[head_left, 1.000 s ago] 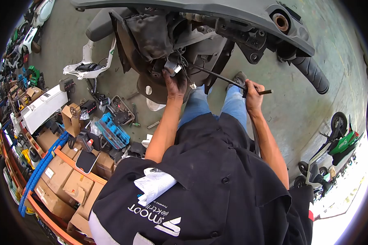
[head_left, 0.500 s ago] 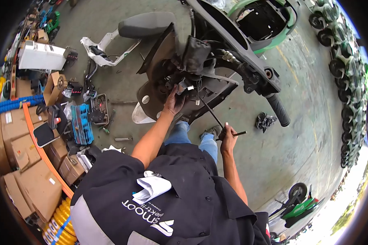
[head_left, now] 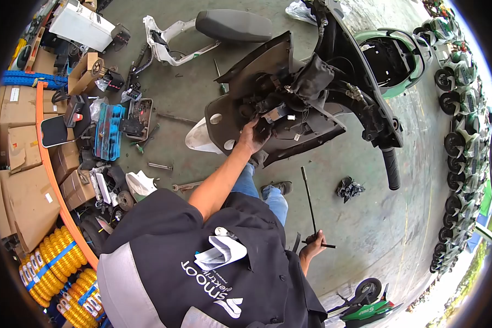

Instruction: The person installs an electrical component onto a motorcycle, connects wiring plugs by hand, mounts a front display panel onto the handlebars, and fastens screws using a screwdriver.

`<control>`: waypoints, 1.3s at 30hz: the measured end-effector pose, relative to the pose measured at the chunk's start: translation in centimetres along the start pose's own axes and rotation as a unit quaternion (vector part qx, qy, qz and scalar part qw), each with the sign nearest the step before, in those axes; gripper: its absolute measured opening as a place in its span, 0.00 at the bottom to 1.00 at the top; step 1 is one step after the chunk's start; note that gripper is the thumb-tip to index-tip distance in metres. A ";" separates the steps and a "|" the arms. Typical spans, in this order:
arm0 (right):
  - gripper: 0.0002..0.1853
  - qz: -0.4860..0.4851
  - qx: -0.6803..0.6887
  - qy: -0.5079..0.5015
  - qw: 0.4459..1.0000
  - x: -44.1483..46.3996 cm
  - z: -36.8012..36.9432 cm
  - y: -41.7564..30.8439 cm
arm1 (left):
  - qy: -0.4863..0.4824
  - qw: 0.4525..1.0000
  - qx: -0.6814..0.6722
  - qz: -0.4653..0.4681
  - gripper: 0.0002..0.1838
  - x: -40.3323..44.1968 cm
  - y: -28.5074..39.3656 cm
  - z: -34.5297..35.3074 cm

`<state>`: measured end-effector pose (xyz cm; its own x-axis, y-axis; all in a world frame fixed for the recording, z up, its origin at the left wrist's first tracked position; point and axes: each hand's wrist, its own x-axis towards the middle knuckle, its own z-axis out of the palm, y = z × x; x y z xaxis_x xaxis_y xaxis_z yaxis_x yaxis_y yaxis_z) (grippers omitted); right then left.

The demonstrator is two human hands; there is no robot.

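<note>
My right hand (head_left: 313,244) is closed around the handle of a black T-handle wrench (head_left: 309,199). Its long shaft points up and away, and its tip is apart from the scooter. My left hand (head_left: 255,135) reaches into the dark front body of a partly stripped scooter (head_left: 303,106). Its fingers are bent against a part beside a small grey box (head_left: 275,114); what they grip is mostly hidden. Loose wires with a white connector (head_left: 297,136) hang to the right of that box. The handlebar grip (head_left: 390,168) sticks out on the right.
On the floor at left lie a blue toolbox (head_left: 110,132), a tray of tools (head_left: 141,117) and a wrench (head_left: 187,186). A detached seat (head_left: 233,25) lies beyond. A crumpled black bundle (head_left: 350,188) lies at right. Cardboard boxes (head_left: 30,191) fill the left; scooters (head_left: 452,143) line the right.
My right hand has drawn the T-handle wrench back toward my body, and its tip has come away from the scooter. My left hand stays at the front body. The view has shifted.
</note>
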<state>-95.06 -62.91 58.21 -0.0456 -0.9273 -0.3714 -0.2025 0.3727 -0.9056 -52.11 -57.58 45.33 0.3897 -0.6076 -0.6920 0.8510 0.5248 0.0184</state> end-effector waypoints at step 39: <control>0.20 -0.124 -0.365 -0.114 0.916 -1.5 -11.9 11.9 | 0.230 0.361 0.901 0.067 0.23 -9.6 4.0 -6.7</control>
<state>-109.07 -57.52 50.40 0.2784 -0.9181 -0.2822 -0.7834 -0.0471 -0.6197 -54.80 -45.66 47.23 0.7231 -0.2682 -0.6365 -0.1561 -0.9611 0.2277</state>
